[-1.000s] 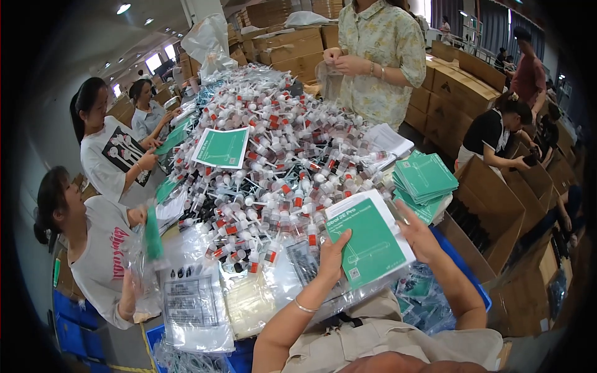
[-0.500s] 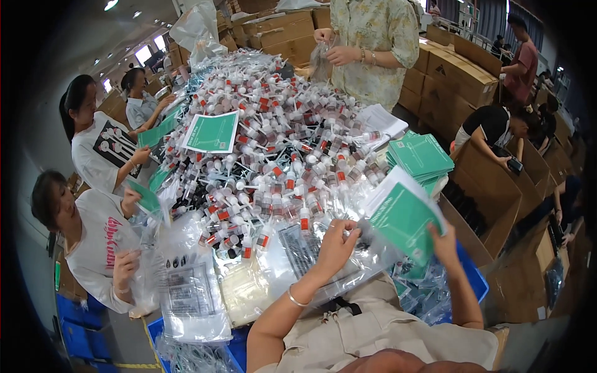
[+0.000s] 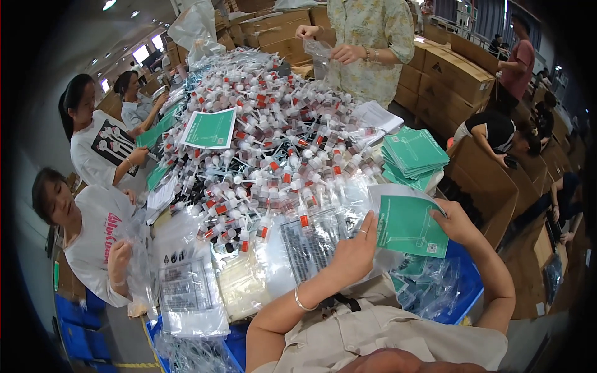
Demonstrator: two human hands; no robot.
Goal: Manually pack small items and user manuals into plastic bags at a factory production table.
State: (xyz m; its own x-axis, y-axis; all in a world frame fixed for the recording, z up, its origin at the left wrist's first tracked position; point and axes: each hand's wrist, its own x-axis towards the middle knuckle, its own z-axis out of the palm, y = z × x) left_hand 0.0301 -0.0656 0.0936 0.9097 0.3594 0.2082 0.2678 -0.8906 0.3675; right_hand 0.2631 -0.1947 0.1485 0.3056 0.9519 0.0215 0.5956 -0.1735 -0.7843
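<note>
My right hand (image 3: 459, 222) grips a green booklet (image 3: 410, 227) by its upper right edge, thumb on top. A white sheet (image 3: 392, 190) shows behind the booklet and curls at the top. At the booklet's left edge is my left hand (image 3: 356, 250), fingers pressed together against it and its thumb mostly hidden. Clear plastic spreads under the booklet, beside my left hand. Printed clear plastic bags (image 3: 309, 244) lie just left of that hand. Beyond both hands rises a large heap of small clear bottles (image 3: 273, 165) with white tips and red labels.
A stack of green booklets (image 3: 415, 152) stands at the right, with white papers (image 3: 376, 117) behind it. Another booklet (image 3: 210, 128) lies on the heap. Blue bins (image 3: 467, 273) stand below the table edge. Co-workers stand left and opposite. Cardboard boxes (image 3: 457, 71) fill the right.
The booklet has turned flatter toward me and squared up. My left hand has moved right to its edge, and my right hand has shifted up and right. The opposite co-worker's hands have spread apart.
</note>
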